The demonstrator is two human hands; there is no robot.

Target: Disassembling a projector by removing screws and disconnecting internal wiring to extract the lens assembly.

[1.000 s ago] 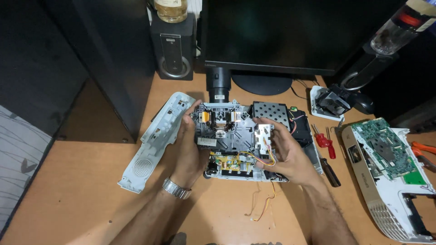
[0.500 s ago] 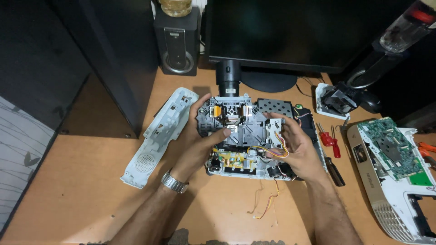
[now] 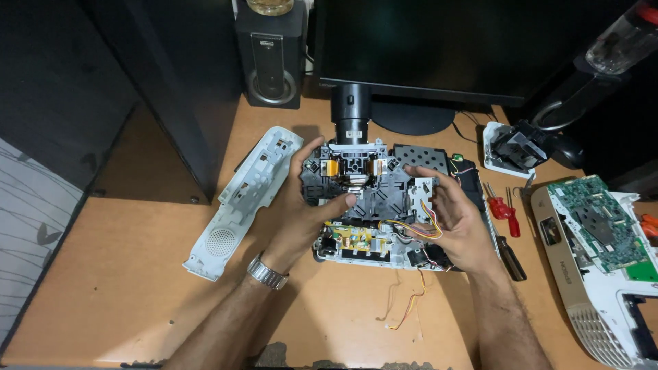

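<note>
Both hands were on the black optical block (image 3: 356,185) of an opened projector, lens barrel (image 3: 351,116) pointing away from the person toward the monitor base (image 3: 411,120). The left hand (image 3: 301,212) was wrapped round the block's left edge, fingers curled over the far side and thumb pressed across the top plate, a firm closed hold that looked meant to steady the block. The right hand (image 3: 456,219) cupped the opposite side, loosely closed on a small white bracket (image 3: 421,195) with a bundle of coloured wires (image 3: 418,229) trailing under its palm, as if keeping the leads from snagging. Just below the grip sat the white lower chassis (image 3: 370,250) with its yellow board, the block resting on or just over it; I could not tell which. Left of the left hand lay the white cover panel (image 3: 243,202), apparently set aside out of the way. Right of the right hand lay red screwdrivers (image 3: 504,209), and well beyond them a second projector (image 3: 603,267) with its green board exposed.
</note>
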